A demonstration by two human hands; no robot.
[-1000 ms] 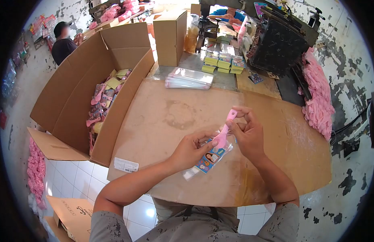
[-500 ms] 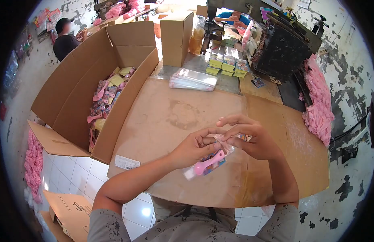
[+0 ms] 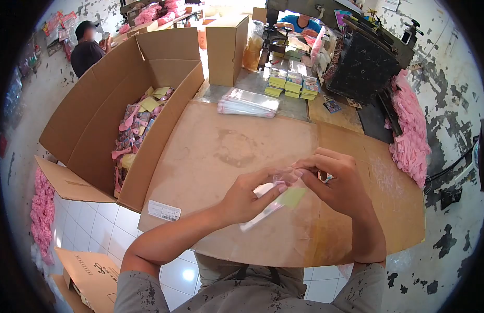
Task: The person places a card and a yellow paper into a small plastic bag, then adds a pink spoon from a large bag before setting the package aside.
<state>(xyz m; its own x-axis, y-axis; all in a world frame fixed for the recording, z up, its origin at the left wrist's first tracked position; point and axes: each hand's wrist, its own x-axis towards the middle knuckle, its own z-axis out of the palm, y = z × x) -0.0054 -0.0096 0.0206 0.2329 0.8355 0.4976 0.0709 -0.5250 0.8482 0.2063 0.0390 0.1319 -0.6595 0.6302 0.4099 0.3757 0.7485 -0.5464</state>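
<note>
Over the cardboard-covered tabletop [image 3: 226, 148], both hands grip one clear plastic bag [image 3: 258, 218]. My left hand [image 3: 250, 195] pinches it between thumb and fingers from the left. At its upper end, the fingertips of my right hand [image 3: 333, 180] are closed on the plastic. A yellow-green card [image 3: 293, 196] shows through the bag, below the fingers. The pink spoon seen in the bag earlier is now out of sight, and the fingers hide part of the bag.
A large open carton [image 3: 90, 120] at left holds pink spoons and cards. Farther back lie a stack of clear bags [image 3: 248, 102] and several card stacks [image 3: 293, 83]. A black machine [image 3: 362, 60] stands at right beside pink material [image 3: 409, 130]. Two people are in the background.
The bag has been turned over: the pink spoon no longer shows and a yellow-green card face does. My right fingers have come down and closed on its upper end.
</note>
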